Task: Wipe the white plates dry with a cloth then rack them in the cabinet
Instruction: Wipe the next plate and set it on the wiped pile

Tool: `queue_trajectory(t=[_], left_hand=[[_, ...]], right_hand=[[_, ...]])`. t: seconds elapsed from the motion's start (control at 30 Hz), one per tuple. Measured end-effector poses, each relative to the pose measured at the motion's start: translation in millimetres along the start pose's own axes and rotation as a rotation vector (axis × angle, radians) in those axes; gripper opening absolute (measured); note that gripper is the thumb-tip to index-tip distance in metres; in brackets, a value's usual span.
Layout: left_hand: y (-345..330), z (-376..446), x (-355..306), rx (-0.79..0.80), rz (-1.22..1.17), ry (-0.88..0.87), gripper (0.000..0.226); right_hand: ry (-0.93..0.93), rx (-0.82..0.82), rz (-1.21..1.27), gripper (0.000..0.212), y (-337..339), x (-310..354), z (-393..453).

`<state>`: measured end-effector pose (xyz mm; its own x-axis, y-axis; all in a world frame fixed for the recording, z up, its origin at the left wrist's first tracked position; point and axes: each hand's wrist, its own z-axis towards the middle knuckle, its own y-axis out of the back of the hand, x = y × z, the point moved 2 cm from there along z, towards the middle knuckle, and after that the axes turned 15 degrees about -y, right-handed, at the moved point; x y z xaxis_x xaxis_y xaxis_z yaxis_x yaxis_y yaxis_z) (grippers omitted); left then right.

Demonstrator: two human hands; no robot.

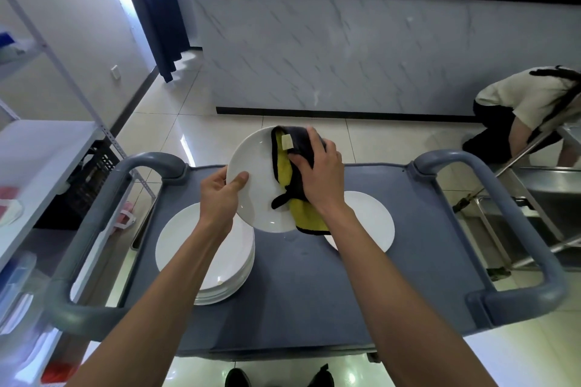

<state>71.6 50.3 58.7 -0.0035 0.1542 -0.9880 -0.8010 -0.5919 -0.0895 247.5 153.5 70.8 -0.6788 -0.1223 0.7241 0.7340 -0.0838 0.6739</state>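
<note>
Stack of round white ceramic plates (204,261) on grey plastic cart (314,292), near left. Above: left hand (220,195) pinches rim of tilted white plate (254,185); right hand (320,173) presses grey-yellow microfibre cloth (295,179) onto it. Risk: wet rim slips from one-sided grip, plate drops onto stack.

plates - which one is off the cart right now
The held plate: the left hand grips its rim while the right hand presses the cloth on it. The stack and single plate lie on the cart.
</note>
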Motion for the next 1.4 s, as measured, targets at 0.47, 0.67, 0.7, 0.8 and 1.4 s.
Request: queue_trajectory(t=[0.47,0.67,0.7,0.8,1.4], left_hand=[[1.4,10.8,-4.8,0.107,0.036,-0.072,0.011],[-2.1,12.9,-3.1,0.140,0.048,-0.025,0.009],[-2.3,13.8,-2.5,0.157,0.063,-0.022,0.009],[-4.6,14.5,-1.1,0.190,0.082,0.008,0.012],[-35.3,-11.9,-7.8,0.256,-0.046,0.680,0.077]], right_hand=[[-0.250,0.127,0.401,0.023,32.0,-3.5,2.7],[-0.186,0.076,0.445,0.015,40.4,-6.8,-9.6],[-0.182,0.064,0.463,0.016,42.0,-7.1,-12.2],[-0.160,0.030,0.504,0.022,46.5,-7.9,-18.0],[0.281,-0.216,0.359,0.025,78.6,-33.3,-43.4]])
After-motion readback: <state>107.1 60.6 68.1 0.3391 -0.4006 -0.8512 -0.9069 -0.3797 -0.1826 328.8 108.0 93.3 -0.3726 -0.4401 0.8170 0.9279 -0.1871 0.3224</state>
